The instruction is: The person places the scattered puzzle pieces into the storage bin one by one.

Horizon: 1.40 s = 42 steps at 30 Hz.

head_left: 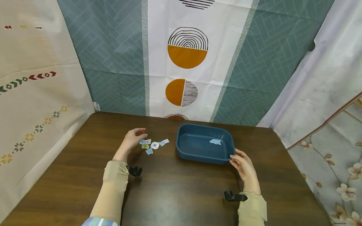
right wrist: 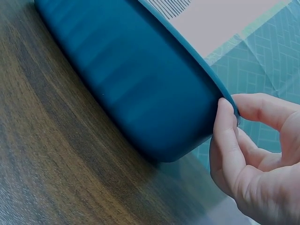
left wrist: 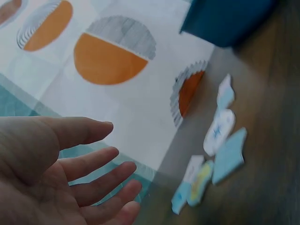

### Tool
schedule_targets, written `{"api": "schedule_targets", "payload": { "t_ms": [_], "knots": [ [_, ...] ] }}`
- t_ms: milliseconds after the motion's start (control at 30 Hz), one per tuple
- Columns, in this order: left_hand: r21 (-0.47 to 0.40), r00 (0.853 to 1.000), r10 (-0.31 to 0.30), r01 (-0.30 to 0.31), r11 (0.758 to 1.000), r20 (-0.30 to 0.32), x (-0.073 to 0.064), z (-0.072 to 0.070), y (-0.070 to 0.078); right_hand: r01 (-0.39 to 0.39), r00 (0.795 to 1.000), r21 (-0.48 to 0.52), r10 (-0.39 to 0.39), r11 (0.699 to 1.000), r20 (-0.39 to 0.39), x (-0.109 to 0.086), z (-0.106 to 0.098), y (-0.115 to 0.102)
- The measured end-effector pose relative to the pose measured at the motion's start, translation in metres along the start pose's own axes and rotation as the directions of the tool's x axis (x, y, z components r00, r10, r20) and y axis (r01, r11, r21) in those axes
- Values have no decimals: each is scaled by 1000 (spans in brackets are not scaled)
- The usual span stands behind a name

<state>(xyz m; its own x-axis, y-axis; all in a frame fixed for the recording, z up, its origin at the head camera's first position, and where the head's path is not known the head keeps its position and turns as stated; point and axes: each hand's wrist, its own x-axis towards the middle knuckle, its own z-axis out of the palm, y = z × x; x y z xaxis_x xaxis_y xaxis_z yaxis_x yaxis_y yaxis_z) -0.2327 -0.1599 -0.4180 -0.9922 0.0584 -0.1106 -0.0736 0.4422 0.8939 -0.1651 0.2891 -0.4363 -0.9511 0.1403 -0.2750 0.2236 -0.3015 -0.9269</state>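
My right hand point(head_left: 244, 166) pinches the rim of a blue rectangular plastic basin point(head_left: 203, 158) at its near right corner. The right wrist view shows thumb and fingertips on either side of that rim. One pale blue irregular piece point(head_left: 215, 142) lies on the basin floor. Left of the basin, several small flat printed pieces lie grouped on the table, among them a white one with a blue star point(head_left: 155, 145) and a yellow-green one point(head_left: 145, 146). My left hand point(head_left: 133, 139) hovers beside this group, its fingers loosely bent and holding nothing.
The brown wooden table point(head_left: 169, 191) carries the basin and the pieces. A patterned curtain point(head_left: 118, 62) hangs behind its far edge, with a cream cloth point(head_left: 36, 103) on the left and a floral cloth point(head_left: 333, 163) on the right. Each wrist wears a black camera mount point(head_left: 135, 171).
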Motion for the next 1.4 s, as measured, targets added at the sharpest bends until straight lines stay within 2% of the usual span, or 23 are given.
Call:
{"api": "schedule_targets", "payload": {
  "t_ms": [167,400,667,833,967,1167,1400],
  "knots": [
    [92,999,-4,7,996,-35,0,-2,-9,1,1000,-9,-1,1000,2,0,-1,-1],
    [226,999,11,1,974,-53,-2,-5,-23,-20,1000,-18,20,1000,-3,-1,0,-1],
    [240,999,26,-18,971,-33,3,-4,-37,-17,1000,-9,17,1000,-5,-1,1,-2],
    [278,999,51,-45,959,-16,7,-3,-44,-16,1000,-18,16,1000,-4,-1,1,-2],
    [306,996,83,-75,949,-13,9,-2,-48,-21,1000,-23,21,1000,-7,-1,1,-2],
    [325,995,97,-88,942,-11,10,-1,-52,-22,1000,-17,21,1000,-8,0,0,-1],
    [375,989,149,-135,917,-10,7,1,-51,-15,1000,-9,15,1000,-3,0,0,-1]
  ]
}}
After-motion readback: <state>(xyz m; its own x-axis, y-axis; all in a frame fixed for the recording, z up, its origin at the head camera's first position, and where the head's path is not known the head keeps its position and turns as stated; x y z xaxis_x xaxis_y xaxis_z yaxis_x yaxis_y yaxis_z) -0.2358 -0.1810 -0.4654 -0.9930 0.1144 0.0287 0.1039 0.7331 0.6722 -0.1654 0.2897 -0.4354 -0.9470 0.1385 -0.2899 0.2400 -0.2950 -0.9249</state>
